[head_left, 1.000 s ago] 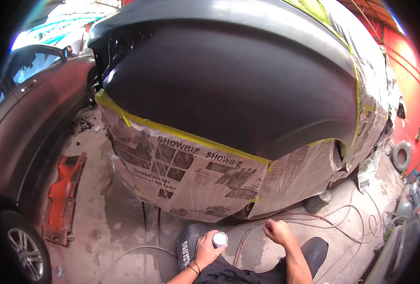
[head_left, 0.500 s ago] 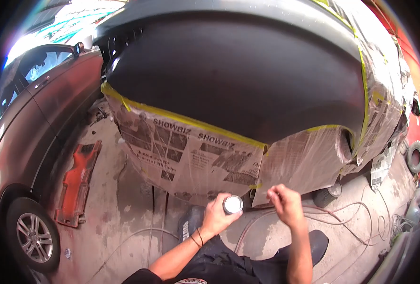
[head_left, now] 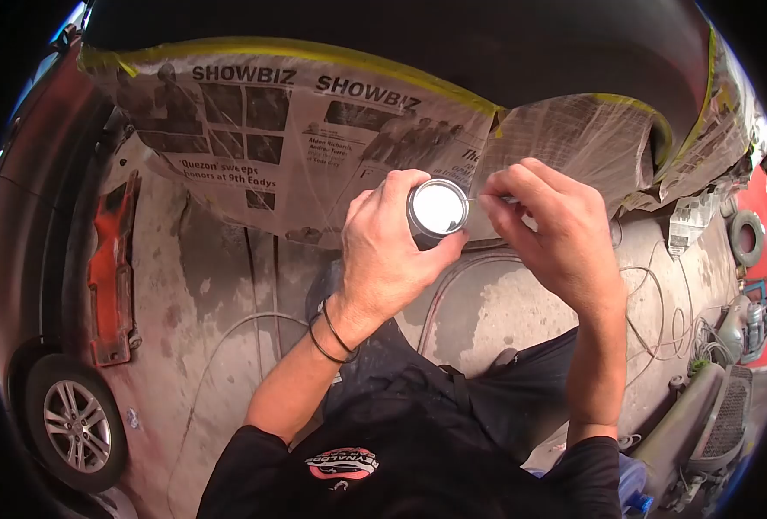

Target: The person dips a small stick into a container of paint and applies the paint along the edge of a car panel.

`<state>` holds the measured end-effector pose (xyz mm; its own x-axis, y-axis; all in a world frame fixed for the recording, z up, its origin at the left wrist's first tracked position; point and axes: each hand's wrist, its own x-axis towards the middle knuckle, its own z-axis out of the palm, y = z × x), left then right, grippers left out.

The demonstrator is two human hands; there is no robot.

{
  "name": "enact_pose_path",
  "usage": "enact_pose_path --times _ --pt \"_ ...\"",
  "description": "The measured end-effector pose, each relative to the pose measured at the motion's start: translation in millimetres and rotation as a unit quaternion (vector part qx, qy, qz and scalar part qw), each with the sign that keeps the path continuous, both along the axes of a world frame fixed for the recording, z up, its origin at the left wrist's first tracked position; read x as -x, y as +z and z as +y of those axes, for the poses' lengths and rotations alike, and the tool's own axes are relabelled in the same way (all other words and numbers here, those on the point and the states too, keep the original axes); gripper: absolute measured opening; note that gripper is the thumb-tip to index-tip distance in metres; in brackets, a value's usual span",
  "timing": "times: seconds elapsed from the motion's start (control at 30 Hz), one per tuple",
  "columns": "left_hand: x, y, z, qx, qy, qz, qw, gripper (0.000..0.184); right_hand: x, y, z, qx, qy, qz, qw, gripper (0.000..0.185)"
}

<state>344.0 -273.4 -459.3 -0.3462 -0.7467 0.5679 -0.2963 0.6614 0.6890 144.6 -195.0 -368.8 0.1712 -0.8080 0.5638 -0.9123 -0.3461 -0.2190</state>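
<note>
My left hand [head_left: 388,246] is wrapped round a small dark can [head_left: 439,208] with a silver rim. A bright white disc fills its top; whether that is a lid or the contents I cannot tell. To the right of the can, my right hand [head_left: 561,225] is closed in a pinch. Something thin and pale shows between its fingertips and the can's rim, too small to name. Behind both hands, newspaper [head_left: 314,147] under clear film and yellow masking tape [head_left: 271,48] cover the area below a dark grey car panel [head_left: 487,43].
On the left stands a dark car with a wheel [head_left: 76,424], and a red creeper board [head_left: 113,268] lies beside it. Hoses [head_left: 440,290] run across the stained concrete floor [head_left: 522,316]. At the right are a loose tyre [head_left: 747,238] and a car grille [head_left: 722,415].
My view has tipped down and come closer to my hands. The can now appears larger and higher in view. My right hand has come nearer to the can's rim.
</note>
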Motion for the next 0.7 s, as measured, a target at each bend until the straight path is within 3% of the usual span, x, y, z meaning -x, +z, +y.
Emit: enact_pose_path --times 0.27,0.53,0.63,0.7 --pt "-10.4 -7.5 -0.6 -0.004 0.006 0.0 1.0 0.065 -12.9 -12.6 -16.8 -0.04 0.007 0.066 0.997 0.012" --pt "-24.7 -16.1 -8.7 -0.012 0.038 -0.013 0.999 0.071 -39.8 6.0 -10.9 0.12 0.003 -0.054 0.991 0.021" --pt "-27.8 -12.2 -10.1 -0.015 0.042 -0.01 0.999 0.069 -42.8 -15.7 -6.2 -0.037 0.014 0.042 0.998 0.021" --pt "-31.9 -9.9 -13.0 -0.015 0.038 -0.002 0.999 0.068 -44.8 -14.2 -7.8 -0.03 0.022 0.003 0.999 0.02"
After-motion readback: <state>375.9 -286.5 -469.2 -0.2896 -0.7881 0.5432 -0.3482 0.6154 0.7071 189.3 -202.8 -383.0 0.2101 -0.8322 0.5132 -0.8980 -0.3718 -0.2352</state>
